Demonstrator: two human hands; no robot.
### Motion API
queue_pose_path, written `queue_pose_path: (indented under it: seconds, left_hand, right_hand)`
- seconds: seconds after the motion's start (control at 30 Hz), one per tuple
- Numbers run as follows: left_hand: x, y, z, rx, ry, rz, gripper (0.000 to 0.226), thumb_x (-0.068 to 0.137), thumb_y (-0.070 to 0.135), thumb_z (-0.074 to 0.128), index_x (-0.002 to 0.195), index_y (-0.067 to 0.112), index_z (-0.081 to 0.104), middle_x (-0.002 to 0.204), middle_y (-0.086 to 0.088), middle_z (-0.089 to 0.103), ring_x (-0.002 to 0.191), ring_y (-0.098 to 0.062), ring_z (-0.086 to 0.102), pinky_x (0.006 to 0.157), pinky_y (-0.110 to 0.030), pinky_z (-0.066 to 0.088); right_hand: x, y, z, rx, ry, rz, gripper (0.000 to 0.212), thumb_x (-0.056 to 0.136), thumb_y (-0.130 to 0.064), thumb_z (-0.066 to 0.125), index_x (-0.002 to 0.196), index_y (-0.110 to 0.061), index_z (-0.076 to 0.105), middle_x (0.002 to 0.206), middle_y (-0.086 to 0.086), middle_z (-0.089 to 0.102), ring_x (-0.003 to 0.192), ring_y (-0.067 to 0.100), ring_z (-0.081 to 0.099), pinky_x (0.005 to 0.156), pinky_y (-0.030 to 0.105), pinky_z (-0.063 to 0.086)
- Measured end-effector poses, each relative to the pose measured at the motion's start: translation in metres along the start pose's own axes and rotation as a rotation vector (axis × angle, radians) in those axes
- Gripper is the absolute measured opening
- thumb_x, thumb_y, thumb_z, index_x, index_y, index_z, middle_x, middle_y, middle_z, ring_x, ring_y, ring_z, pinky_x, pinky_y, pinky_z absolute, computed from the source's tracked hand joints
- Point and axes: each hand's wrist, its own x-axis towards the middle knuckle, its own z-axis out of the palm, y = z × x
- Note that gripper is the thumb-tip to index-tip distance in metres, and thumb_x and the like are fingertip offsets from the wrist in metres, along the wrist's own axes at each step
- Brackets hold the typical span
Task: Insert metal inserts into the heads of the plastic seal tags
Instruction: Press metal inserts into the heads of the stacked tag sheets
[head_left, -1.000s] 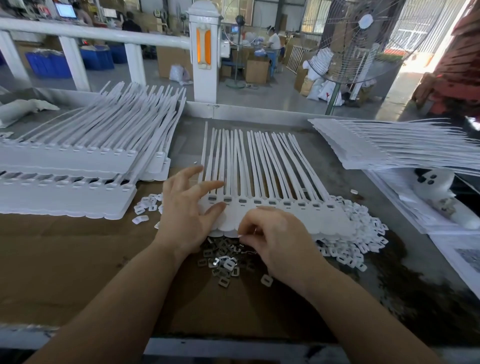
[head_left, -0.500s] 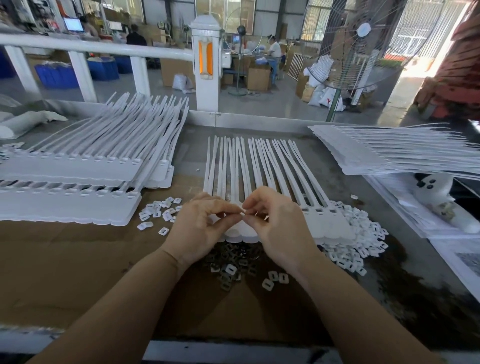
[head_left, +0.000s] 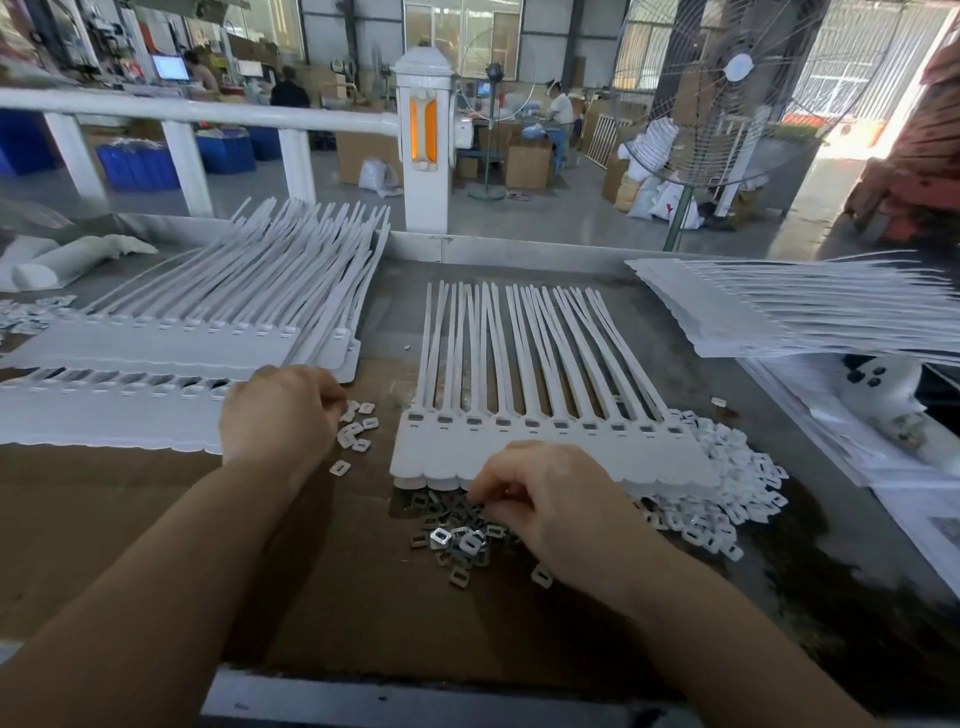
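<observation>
A joined strip of white plastic seal tags lies in the middle of the table, heads towards me and tails pointing away. Dark openings show in a row along its heads. Just in front of it lies a pile of small metal inserts. My right hand is down on that pile, thumb and fingers curled and pinching among the inserts. My left hand is off to the left, its curled fingertips at a scatter of small white plastic pieces; what its fingers hold is hidden.
Stacks of tag strips fill the left of the table, and another stack lies at the right. A heap of white plastic pieces sits right of the strip. Brown cardboard covers the near table. A white railing stands behind.
Both hands left the strip's heads, where they pinched together. My left hand moved left to the white pieces, and my right hand dropped to the metal insert pile.
</observation>
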Motion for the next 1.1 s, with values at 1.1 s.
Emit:
queue_pose_path:
  seconds: [1.1]
  left_hand:
    - [-0.033,0.085,-0.005,-1.134,-0.766,0.104,0.016,0.082,0.003,0.066,0.096,0.007,0.072,0.079,-0.005,0.073,0.072,-0.011,0.068,0.065,-0.015,0.052]
  right_hand:
    - [0.006,0.036,-0.008,0.221,0.464,0.057,0.010,0.074,-0.003,0.074,0.072,-0.009,0.067,0.071,-0.004,0.061,0.067,0.007,0.054,0.058,0.009,0.039]
